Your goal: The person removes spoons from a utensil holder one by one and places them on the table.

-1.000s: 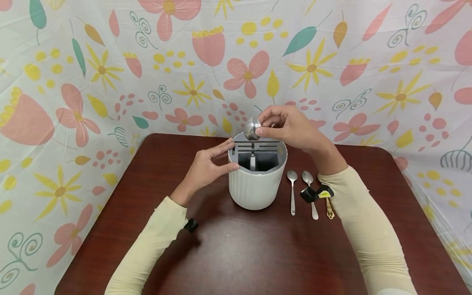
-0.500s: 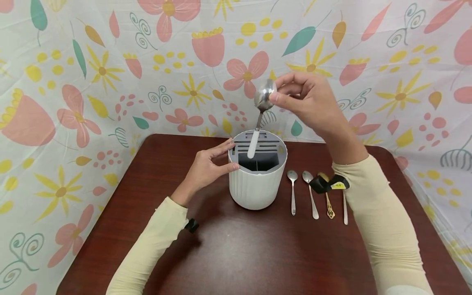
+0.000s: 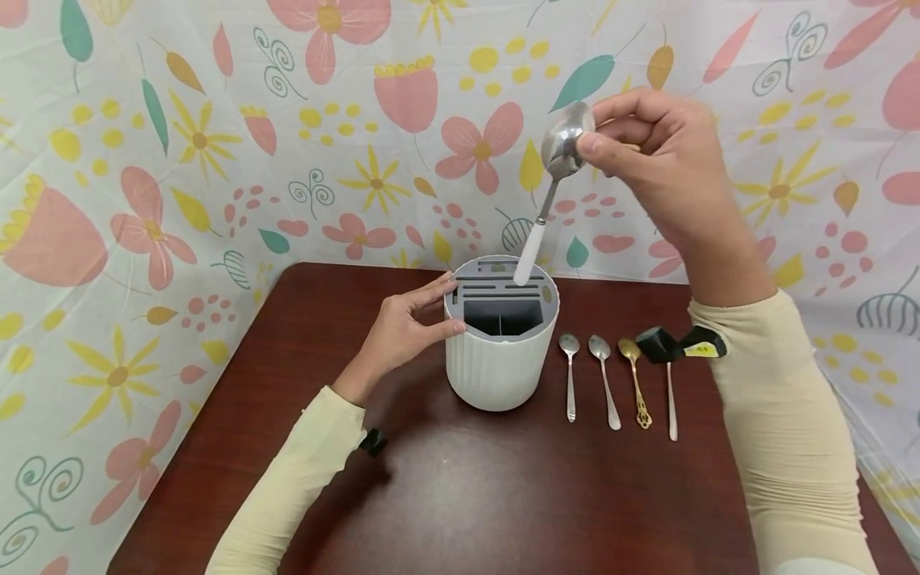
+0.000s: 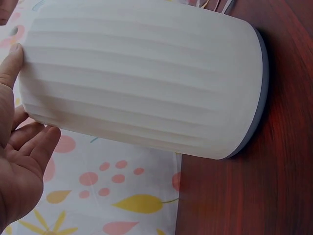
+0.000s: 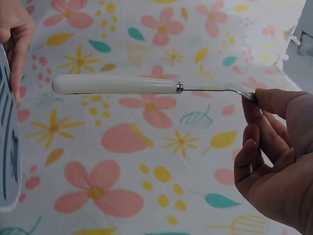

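Note:
In the head view my right hand [image 3: 664, 152] pinches a spoon [image 3: 530, 254] by its steel bowl, between thumb and forefinger. Its white handle hangs down and slants left, with the tip overlapping the back of the holder's top. The right wrist view shows the spoon [image 5: 117, 84] side-on, its handle apart from the grey lid. My left hand [image 3: 395, 331] rests on the left side of the white ribbed utensil holder [image 3: 496, 375], thumb at the front of the rim and fingers farther back. In the left wrist view those fingers touch the holder's wall [image 4: 146, 73] fairly straight.
Right of the holder, several spoons lie in a row: a silver spoon [image 3: 570, 375], another silver spoon [image 3: 604, 375], a gold spoon [image 3: 636, 379] and a silver handle [image 3: 672, 399] partly behind the wrist camera. A floral cloth [image 3: 287, 120] hangs behind the dark wooden table [image 3: 446, 495].
My right hand has risen and moved right, drawing the spoon up out of the holder's front compartment and clear above the top. The left hand has stayed on the holder.

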The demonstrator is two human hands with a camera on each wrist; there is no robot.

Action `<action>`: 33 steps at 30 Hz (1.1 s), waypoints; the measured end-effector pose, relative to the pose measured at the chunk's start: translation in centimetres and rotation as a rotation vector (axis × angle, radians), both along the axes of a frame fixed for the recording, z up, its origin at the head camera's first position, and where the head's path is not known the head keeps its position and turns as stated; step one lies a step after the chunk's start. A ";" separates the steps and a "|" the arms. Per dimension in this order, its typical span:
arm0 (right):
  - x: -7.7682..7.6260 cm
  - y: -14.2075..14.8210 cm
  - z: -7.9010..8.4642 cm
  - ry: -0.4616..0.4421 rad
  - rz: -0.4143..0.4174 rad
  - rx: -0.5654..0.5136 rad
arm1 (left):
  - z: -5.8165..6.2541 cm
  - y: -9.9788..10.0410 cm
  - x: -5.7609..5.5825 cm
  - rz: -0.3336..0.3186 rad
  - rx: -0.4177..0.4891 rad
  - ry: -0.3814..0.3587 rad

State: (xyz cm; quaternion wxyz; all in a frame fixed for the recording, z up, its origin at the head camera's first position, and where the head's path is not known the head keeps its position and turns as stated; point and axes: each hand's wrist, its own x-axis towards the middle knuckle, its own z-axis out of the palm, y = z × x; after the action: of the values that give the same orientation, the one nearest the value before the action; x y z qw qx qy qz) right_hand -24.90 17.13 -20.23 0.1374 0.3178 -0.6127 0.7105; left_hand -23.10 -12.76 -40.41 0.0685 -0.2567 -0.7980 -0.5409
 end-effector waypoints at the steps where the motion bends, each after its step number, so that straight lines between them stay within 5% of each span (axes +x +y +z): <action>1: 0.0 0.3 0.0 0.006 -0.005 -0.015 | 0.0 0.0 0.0 0.001 -0.002 -0.003; 14: 0.1 7.0 -1.8 -0.051 -0.079 -0.080 | -0.1 0.0 0.1 0.004 0.009 -0.014; 21: 0.2 10.7 -4.4 -0.115 -0.101 -0.064 | -0.2 0.1 0.0 0.006 0.019 -0.006; 33: 0.7 15.6 -10.0 -0.259 -0.313 0.104 | -0.2 0.2 0.0 0.004 0.019 0.009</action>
State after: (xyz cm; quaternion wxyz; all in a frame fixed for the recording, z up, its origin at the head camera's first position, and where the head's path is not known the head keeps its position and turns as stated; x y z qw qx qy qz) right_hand -24.18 32.78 -30.24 0.1496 0.1314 -0.7030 0.6827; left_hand -23.08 -12.52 -40.59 0.0756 -0.2571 -0.7931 -0.5470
